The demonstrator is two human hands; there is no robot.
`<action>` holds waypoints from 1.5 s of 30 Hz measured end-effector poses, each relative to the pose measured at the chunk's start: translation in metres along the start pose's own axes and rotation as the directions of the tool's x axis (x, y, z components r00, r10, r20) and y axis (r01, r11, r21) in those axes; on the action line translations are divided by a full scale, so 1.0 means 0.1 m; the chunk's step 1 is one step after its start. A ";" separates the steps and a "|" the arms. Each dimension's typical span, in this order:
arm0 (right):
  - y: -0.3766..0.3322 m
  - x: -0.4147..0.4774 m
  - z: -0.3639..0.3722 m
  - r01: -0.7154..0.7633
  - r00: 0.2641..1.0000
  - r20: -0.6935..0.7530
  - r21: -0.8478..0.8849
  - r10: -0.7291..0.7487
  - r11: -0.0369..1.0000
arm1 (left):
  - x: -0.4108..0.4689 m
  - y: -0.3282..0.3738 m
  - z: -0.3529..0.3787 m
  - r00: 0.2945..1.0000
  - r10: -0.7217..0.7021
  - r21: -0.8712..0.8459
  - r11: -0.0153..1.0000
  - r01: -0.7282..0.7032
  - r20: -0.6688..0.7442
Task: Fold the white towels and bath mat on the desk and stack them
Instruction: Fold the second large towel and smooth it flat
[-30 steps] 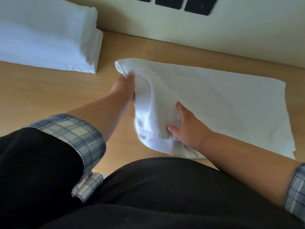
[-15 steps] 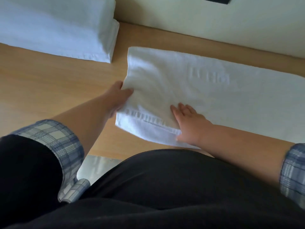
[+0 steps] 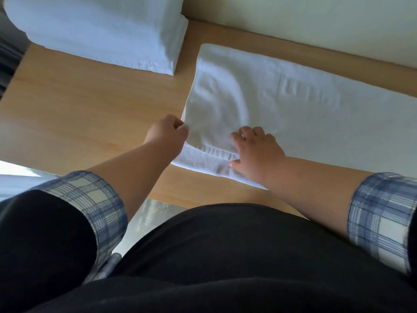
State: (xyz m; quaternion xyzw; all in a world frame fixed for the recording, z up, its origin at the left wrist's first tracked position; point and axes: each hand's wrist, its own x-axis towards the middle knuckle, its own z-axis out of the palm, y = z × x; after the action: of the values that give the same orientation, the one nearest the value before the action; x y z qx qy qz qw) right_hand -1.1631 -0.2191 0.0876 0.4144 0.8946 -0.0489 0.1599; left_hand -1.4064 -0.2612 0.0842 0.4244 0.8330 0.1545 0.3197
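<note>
The white towel (image 3: 293,109) is cut off at the frame edge right of the right hand (image 3: 257,152); its embossed lettering beyond that hand cannot be read. It is laid folded on the desk (image 3: 79,109), with relaxed right-hand fingers pressed flat upon it. Its left edge is pinched by the left hand (image 3: 168,134).

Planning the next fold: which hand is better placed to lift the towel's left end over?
Left, probably. The left hand pinches the towel at its left edge; the right hand rests on the near hem, well placed to pin it.
</note>
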 end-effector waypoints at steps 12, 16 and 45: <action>0.19 0.06 -0.25 -0.171 0.955 -0.102 0.573 0.277 0.802 | 0.07 0.38 -0.20 0.868 -0.222 -0.697 0.524 0.490 0.443; 0.20 0.04 -0.25 -0.107 0.986 -0.049 0.544 0.158 0.832 | -0.15 0.30 -0.02 0.815 -0.337 -0.378 0.758 0.532 0.470; -0.52 0.58 -0.29 0.083 0.994 -0.091 0.319 -0.056 0.944 | -0.28 0.06 0.16 0.804 -0.204 -0.741 0.311 0.595 0.559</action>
State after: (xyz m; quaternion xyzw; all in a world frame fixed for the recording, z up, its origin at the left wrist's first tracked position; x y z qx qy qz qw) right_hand -1.2442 -0.2046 0.0933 0.4047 0.8944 -0.1833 0.0519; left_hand -1.3802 -0.2805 0.0863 -0.0173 0.6232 0.4037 0.6697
